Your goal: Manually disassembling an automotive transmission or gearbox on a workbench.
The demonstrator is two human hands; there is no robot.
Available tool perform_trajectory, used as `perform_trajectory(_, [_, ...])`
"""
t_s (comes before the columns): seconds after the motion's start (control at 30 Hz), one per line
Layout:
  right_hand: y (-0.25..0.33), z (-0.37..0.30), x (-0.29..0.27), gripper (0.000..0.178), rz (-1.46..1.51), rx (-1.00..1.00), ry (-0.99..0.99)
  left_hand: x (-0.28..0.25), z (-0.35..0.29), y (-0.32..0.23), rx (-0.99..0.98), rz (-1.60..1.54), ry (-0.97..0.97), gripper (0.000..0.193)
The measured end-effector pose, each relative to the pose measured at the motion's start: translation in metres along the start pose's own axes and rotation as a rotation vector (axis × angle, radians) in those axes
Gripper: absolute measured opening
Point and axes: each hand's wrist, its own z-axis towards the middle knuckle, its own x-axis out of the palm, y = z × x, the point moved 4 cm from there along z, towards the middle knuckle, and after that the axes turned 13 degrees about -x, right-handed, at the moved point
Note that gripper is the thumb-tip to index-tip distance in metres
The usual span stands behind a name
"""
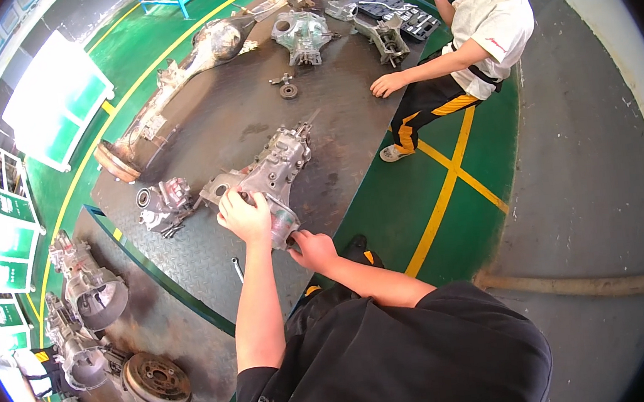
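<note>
A grey metal gearbox (273,161) lies on the steel-topped table (247,107), its wide bell end toward me. My left hand (246,216) is bent over the left side of that bell end, thumb and fingers gripping its edge. On the near right of the same end, my right hand (313,250) has its fingers curled around the rim, with some fingertips hidden. Left of the gearbox sits a smaller metal casting (165,206), apart from it. A shiny wrench (238,269) lies by my left forearm.
A long rusty axle (192,62) runs along the table's far left edge. Farther off are a metal housing (302,36), a small bearing part (288,90) and an open black tool case (397,11). A co-worker (491,29) stands at the right edge. Several gearboxes (98,296) cover another table at lower left.
</note>
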Motion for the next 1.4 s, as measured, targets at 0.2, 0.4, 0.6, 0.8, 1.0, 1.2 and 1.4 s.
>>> perform_trajectory(0.2, [-0.013,0.007,0.013,0.028,-0.02,-0.009,0.115,0.0,-0.001,-0.006,0.01,0.001,0.004,0.037])
perform_trajectory(0.4, [-0.007,0.001,0.005,0.028,0.006,0.055,0.105,-0.001,-0.001,-0.003,0.014,0.003,-0.009,0.036])
perform_trajectory(0.6, [-0.012,0.006,0.012,0.029,0.068,0.045,0.069,0.001,-0.001,-0.006,0.01,-0.004,0.005,0.036])
perform_trajectory(0.8, [-0.003,0.008,0.001,0.025,0.052,0.085,0.135,0.001,-0.001,-0.003,0.0,0.003,0.006,0.037])
perform_trajectory(1.0, [-0.007,0.007,0.009,0.025,0.05,0.015,0.018,0.001,-0.001,-0.004,0.005,-0.008,0.021,0.037])
perform_trajectory(1.2, [-0.012,0.005,0.008,0.023,0.042,0.036,0.091,0.001,-0.001,-0.002,0.012,-0.007,-0.014,0.037])
perform_trajectory(1.4, [-0.005,0.004,0.005,0.023,0.039,0.016,0.033,0.0,-0.001,-0.004,0.011,-0.007,0.001,0.037])
